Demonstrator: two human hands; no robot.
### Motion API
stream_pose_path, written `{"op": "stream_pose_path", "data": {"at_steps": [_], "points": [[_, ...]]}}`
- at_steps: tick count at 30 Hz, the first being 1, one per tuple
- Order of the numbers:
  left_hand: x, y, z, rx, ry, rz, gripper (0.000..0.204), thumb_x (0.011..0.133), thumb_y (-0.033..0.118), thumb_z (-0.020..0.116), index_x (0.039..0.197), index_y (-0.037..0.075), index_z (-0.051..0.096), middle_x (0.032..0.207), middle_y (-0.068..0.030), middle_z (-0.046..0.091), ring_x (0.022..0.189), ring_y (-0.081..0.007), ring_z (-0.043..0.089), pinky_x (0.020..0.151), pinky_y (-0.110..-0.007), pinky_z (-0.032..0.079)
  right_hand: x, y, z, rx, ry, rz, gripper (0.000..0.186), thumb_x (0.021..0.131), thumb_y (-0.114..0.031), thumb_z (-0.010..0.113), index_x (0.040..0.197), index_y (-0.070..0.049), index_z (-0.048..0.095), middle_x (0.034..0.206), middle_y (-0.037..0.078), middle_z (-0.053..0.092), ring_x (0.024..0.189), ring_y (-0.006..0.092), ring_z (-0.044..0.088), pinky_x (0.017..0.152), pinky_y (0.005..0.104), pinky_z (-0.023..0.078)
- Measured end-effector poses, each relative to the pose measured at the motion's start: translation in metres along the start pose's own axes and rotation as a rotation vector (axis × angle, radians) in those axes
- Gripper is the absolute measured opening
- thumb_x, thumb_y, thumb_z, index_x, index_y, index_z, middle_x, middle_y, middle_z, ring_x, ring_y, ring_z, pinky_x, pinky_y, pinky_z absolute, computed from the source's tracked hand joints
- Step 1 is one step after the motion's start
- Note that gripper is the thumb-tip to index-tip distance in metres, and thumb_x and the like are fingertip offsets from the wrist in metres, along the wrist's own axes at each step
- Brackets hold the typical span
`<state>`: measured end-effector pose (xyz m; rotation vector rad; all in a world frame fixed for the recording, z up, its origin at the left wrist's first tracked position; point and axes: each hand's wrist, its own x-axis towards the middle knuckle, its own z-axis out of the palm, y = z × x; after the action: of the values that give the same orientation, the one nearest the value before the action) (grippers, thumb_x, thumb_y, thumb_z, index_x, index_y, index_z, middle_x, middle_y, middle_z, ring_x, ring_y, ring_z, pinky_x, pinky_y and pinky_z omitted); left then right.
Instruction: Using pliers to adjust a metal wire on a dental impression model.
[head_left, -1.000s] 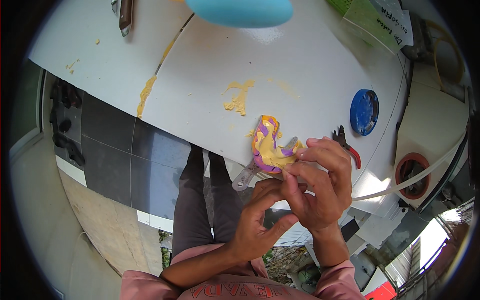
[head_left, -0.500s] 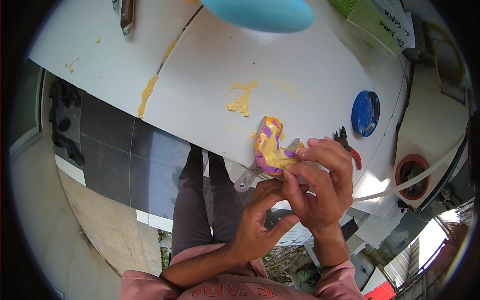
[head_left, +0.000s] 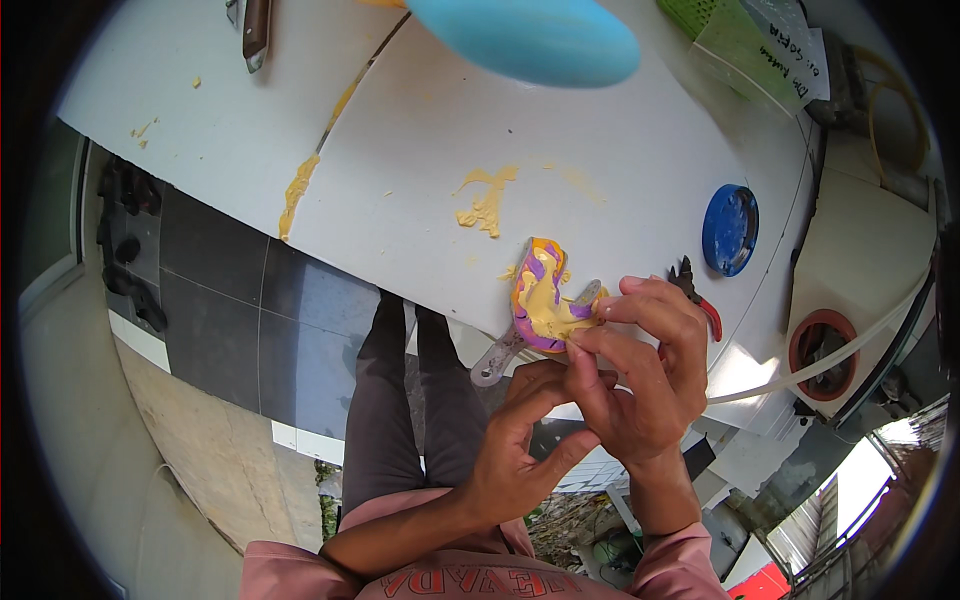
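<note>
A dental impression tray [head_left: 489, 364] with a clear handle lies at the table's near edge. Purple and orange impression material lines it, and creamy yellow plaster [head_left: 543, 300] fills its curve. My right hand [head_left: 648, 365] has its fingers bent in a pinch against the tray's right end, its fingertips on the plaster and rim. Below and left of it is my left hand [head_left: 520, 440], palm partly turned up, thumb stretched away from the other fingers. Nothing shows in its grasp; some of its fingertips are hidden behind the right hand.
Yellow smears [head_left: 487, 200] mark the white tabletop [head_left: 400, 160]. At the right lie red-handled pliers [head_left: 708, 305] and a round blue lid [head_left: 730, 230]. A light-blue rounded object [head_left: 535, 35] fills the top middle. A brown-handled knife [head_left: 257, 32] is at the upper left, a plastic bag [head_left: 755, 60] at the upper right.
The whole view has shifted slightly, and the light-blue object appears a little lower and further right. Both hands keep nearly the same pose at the tray.
</note>
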<state>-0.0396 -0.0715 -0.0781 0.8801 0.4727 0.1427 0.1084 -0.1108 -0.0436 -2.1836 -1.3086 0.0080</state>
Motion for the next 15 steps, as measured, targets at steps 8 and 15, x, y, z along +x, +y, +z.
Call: {"op": "stream_pose_path", "data": {"at_steps": [8,15], "points": [[0.0023,0.0067,0.0084,-0.055,0.128,-0.054,0.043,0.088,0.018,0.073,0.124,-0.001,0.061,0.123,-0.0118,0.062,0.120,-0.0273,0.049,0.106,-0.041,0.036,-0.0008,0.0002,0.0002,0.003,0.003,0.002,0.021,0.067,-0.006,0.081,0.085,-0.007,0.071,0.098,0.006,0.066,0.095,0.0282,0.066,0.083,0.0427,0.054],[0.0042,0.0067,0.0077,-0.017,0.122,-0.010,0.043,0.087,0.018,0.073,0.124,0.000,0.061,0.124,-0.0109,0.062,0.119,-0.0270,0.049,0.105,-0.040,0.037,-0.0048,0.0001,-0.0022,-0.009,0.007,0.023,0.028,0.065,-0.008,0.084,0.090,-0.011,0.072,0.099,0.004,0.066,0.098,0.0276,0.066,0.084,0.0452,0.054]]}}
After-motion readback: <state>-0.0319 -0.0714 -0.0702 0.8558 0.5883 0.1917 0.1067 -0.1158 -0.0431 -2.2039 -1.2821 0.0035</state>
